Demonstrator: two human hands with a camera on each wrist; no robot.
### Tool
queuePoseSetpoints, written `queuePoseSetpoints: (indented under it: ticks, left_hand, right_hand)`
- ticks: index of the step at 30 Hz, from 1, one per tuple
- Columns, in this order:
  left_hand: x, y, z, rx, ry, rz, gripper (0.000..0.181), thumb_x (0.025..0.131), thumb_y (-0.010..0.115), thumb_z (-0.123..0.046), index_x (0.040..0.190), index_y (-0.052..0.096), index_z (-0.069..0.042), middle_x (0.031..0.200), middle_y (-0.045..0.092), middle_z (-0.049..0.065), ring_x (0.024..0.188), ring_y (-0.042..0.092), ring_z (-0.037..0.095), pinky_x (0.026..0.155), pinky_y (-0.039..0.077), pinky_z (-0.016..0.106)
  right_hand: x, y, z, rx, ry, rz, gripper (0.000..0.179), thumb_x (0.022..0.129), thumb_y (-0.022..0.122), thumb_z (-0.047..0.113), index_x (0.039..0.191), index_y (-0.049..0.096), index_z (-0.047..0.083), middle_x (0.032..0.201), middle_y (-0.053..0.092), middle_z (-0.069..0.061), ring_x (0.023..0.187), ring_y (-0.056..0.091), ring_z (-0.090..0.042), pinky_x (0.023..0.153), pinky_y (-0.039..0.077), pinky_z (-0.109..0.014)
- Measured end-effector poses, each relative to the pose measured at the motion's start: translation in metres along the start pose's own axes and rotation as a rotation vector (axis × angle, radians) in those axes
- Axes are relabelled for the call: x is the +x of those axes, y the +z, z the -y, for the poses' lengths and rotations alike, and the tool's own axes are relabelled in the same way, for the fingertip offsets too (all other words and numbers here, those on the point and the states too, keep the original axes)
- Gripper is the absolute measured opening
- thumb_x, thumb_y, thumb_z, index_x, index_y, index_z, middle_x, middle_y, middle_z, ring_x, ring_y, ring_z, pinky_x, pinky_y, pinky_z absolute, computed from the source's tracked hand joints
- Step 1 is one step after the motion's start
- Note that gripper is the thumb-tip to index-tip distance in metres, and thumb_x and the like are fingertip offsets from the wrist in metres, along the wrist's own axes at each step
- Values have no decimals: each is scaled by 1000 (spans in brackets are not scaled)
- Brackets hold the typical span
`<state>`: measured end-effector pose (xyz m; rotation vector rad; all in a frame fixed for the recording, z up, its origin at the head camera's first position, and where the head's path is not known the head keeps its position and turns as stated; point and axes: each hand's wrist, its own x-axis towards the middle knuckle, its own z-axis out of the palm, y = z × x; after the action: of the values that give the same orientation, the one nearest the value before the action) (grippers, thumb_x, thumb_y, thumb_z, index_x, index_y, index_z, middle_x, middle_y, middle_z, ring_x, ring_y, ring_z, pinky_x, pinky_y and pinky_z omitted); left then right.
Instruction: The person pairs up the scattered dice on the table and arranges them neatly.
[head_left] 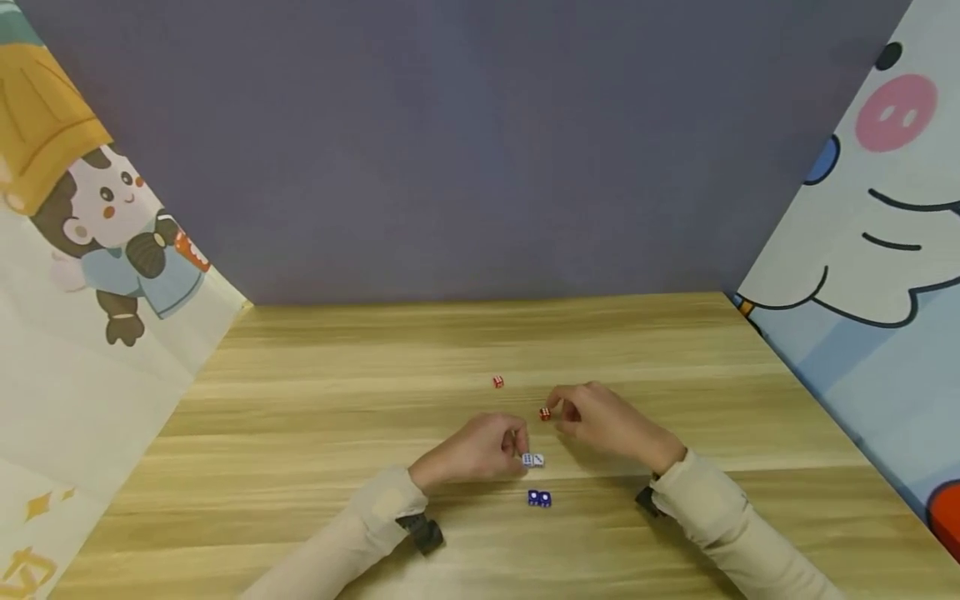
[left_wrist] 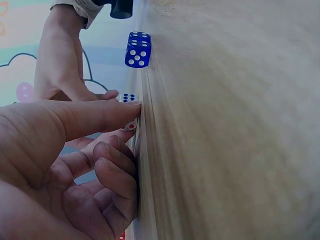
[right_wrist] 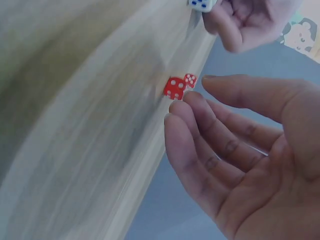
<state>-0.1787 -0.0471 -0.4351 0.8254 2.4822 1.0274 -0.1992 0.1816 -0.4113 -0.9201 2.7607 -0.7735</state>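
Two white dice [head_left: 533, 460] sit side by side on the wooden table. My left hand [head_left: 480, 448] pinches the nearer one between thumb and index finger; in the left wrist view the thumb partly covers a white die [left_wrist: 129, 97]. To the right, my right hand [head_left: 607, 421] is beside a red die [head_left: 545, 414], its thumb and fingers apart and loosely bent. In the right wrist view that red die [right_wrist: 174, 88] rests on the table just past the fingertips, with nothing held. A second red die [head_left: 498, 382] lies farther back.
Two blue dice [head_left: 539, 498] stand together in front of the white ones. The wooden table [head_left: 315, 375] meets a grey panel [head_left: 480, 167] at the back. Cartoon-printed panels [head_left: 847, 275] flank both sides.
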Motion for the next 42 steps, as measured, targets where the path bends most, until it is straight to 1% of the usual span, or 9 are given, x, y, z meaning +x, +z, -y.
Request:
queuePoseSetpoints:
  ticks: [4, 10, 13, 18, 21, 35, 42]
  left_hand:
    - [2, 2, -2, 2, 5, 11, 19, 79, 83, -9, 83, 65, -15, 65, 57, -7, 56, 49, 4, 55, 43, 20]
    - [3, 1, -5, 6, 4, 10, 20, 78, 83, -10, 82, 64, -16, 66, 57, -7, 57, 50, 4, 56, 44, 21]
    - [3, 1, -5, 1, 2, 9, 21, 78, 83, -10, 83, 64, -16, 66, 57, -7, 57, 50, 4, 56, 44, 21]
    - [2, -1, -4, 10, 3, 3, 20, 78, 83, -10, 82, 64, -16, 65, 56, -7, 56, 49, 4, 56, 43, 20]
    - [2, -1, -3, 8, 11, 2, 20, 78, 83, -9, 83, 65, -15, 65, 57, -7, 56, 49, 4, 56, 43, 20]
    - [0, -1, -1, -21, 11, 0, 21, 77, 83, -6, 83, 64, -13, 65, 57, -6, 56, 50, 4, 55, 43, 21]
    - [0, -2, -1, -29, -12, -4, 20, 77, 83, -7, 83, 64, -14, 65, 57, -5, 56, 49, 4, 54, 42, 20]
  right_hand:
    - [2, -3, -6, 17, 14, -5, 24, 89, 71, 4, 112, 67, 3, 74, 65, 7, 61, 56, -2, 58, 49, -24]
    - [11, -1, -13, 32, 10, 40, 21, 89, 67, 2, 109, 69, 6, 81, 67, 6, 67, 57, -4, 62, 49, -26]
    - [14, 2, -17, 44, 8, 45, 16, 90, 68, 3, 105, 71, 7, 82, 67, 5, 67, 57, -5, 61, 49, -26]
    - [17, 6, -22, 72, -8, 28, 10, 90, 72, 8, 99, 71, 11, 79, 65, 7, 66, 57, -6, 60, 48, -26]
    - [18, 8, -23, 77, -18, 23, 9, 90, 72, 8, 98, 71, 12, 78, 65, 7, 65, 57, -6, 59, 48, -26]
    - [21, 10, -23, 68, -23, 34, 10, 90, 71, 7, 100, 71, 12, 80, 66, 7, 66, 57, -4, 60, 48, -26]
    - [22, 8, -22, 76, -25, 45, 9, 91, 72, 9, 99, 71, 12, 79, 66, 6, 65, 57, -5, 59, 49, -26]
